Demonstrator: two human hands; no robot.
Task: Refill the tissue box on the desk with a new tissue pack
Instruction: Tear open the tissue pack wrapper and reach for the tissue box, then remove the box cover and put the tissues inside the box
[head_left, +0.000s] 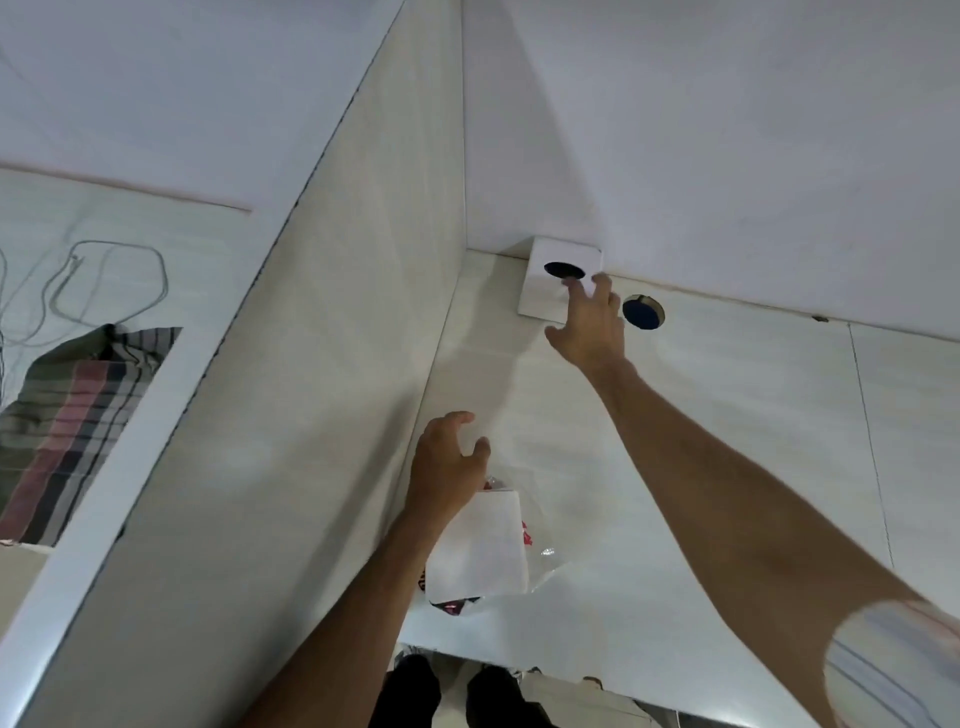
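Note:
A white square tissue box (545, 296) with a dark oval slot on top stands in the desk's far corner against the wall. My right hand (589, 327) reaches out over its near right edge, fingers spread, holding nothing. A white tissue pack (480, 551) in torn clear plastic wrap with red print lies on the desk near the front edge. My left hand (449, 457) hovers just beyond the pack, fingers apart and empty, with the forearm passing over the pack's left side.
A round cable hole (643, 312) with a dark cap sits in the white desk (701, 467) right of the box. A tall white partition (311, 364) walls the desk's left side. Beyond it lie a striped cloth (67, 426) and loose cables (104, 280).

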